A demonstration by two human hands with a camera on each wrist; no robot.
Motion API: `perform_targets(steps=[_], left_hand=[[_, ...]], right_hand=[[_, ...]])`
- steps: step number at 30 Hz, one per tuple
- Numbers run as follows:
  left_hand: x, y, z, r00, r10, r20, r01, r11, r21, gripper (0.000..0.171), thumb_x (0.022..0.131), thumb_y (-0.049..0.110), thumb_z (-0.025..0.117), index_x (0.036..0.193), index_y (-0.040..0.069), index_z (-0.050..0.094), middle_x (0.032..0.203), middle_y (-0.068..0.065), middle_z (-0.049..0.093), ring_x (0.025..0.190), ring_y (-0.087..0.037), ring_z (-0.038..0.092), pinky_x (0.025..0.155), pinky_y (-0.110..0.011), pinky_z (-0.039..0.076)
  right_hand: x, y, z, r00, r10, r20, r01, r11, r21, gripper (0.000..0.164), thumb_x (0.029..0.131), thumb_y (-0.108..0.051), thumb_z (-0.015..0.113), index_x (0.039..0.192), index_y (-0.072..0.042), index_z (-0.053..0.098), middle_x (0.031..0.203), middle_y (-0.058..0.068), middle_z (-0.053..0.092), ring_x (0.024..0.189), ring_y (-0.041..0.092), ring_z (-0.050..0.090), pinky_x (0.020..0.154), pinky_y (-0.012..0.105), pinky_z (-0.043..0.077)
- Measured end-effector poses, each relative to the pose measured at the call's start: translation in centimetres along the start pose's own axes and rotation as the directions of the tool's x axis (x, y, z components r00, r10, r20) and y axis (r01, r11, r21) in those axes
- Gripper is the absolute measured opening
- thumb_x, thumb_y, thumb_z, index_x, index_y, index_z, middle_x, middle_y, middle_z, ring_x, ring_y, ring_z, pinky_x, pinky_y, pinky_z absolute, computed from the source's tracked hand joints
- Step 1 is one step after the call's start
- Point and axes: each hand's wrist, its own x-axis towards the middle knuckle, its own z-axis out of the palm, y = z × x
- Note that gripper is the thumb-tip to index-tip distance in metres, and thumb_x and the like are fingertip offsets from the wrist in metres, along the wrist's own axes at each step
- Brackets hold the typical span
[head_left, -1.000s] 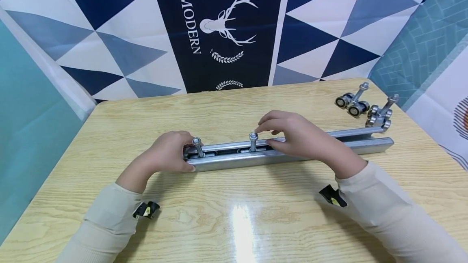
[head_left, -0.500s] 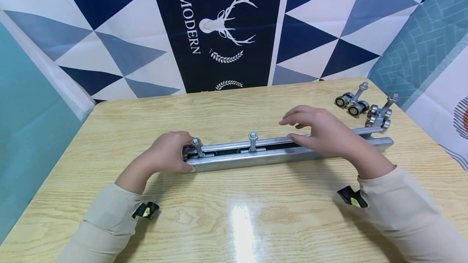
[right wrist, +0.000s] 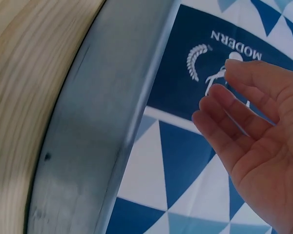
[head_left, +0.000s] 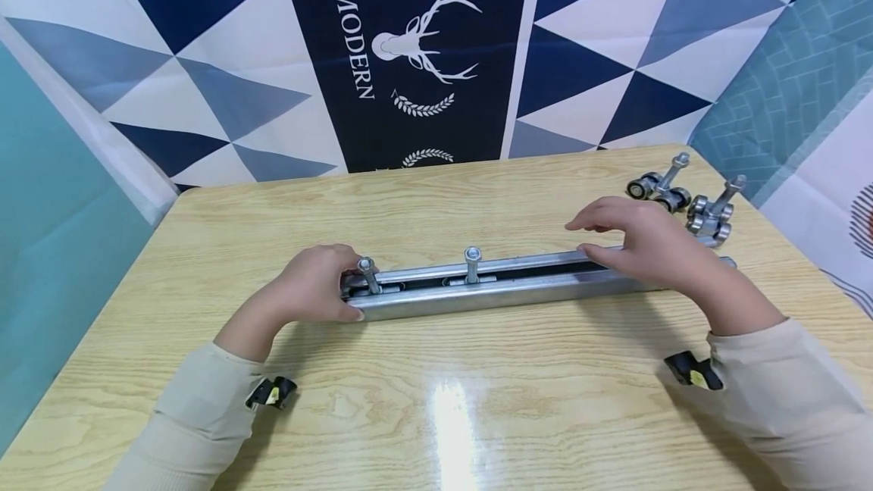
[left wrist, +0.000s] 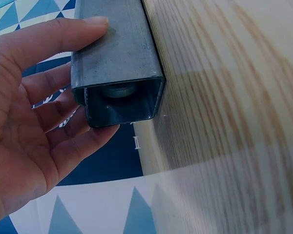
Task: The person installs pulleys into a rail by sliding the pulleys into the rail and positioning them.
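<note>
Fingers [left wrist: 87, 146] of the left hand [head_left: 303, 284] pinch the left end of the metal rail [head_left: 511, 297], flat on the tabletop [head_left: 382, 408], slot up. Leaning bolt [head_left: 369, 275] beside that hand, upright bolt [head_left: 472, 267] further along. Right hand [head_left: 644, 245] hovers over the right stretch, fingers loosely bent, thumb apart. Two wheeled trolleys [head_left: 711, 216] behind it, far right.

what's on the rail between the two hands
In the head view, a bolt close beside the left hand and a second bolt farther right, both sticking up from the rail.
</note>
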Motion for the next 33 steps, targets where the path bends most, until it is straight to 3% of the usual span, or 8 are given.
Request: perform_targets(steps=[9,22,33], left_hand=[[0.0,0.0,0.0,1.000,0.010,0.000,-0.010,1.000,-0.009,0.051,0.054,0.031,0.081,0.099,0.017,0.064,0.089,0.004,0.058,0.072,-0.012,0.049,0.067,-0.031,0.041],[0.0,0.1,0.0,1.000,0.014,0.000,-0.014,1.000,-0.007,0.051,0.054,0.031,0.081,0.100,0.019,0.064,0.091,0.005,0.059,0.074,-0.012,0.051,0.069,-0.032,0.042],[0.0,0.4,-0.1,1.000,-0.008,0.010,0.008,1.000,0.015,0.053,0.053,0.034,0.081,0.100,0.016,0.064,0.091,0.003,0.059,0.073,-0.013,0.050,0.068,-0.033,0.042]], right_hand=[[-1.5,1.9,-0.9,0.998,0.054,-0.013,-0.055,0.996,-0.075,0.028,0.069,-0.007,0.071,0.096,-0.013,0.065,0.097,0.001,0.061,0.092,0.020,0.055,0.067,0.037,0.043],[-3.1,5.2,-2.3,0.991,0.133,-0.022,-0.134,0.977,-0.168,0.026,0.068,-0.007,0.071,0.094,-0.009,0.066,0.093,0.006,0.062,0.079,0.020,0.056,0.061,0.038,0.044],[-4.4,8.0,-3.8,0.978,0.180,-0.107,-0.199,0.958,-0.205,0.026,0.069,-0.006,0.070,0.096,-0.010,0.067,0.085,0.002,0.062,0.070,0.009,0.047,0.057,0.027,0.038]])
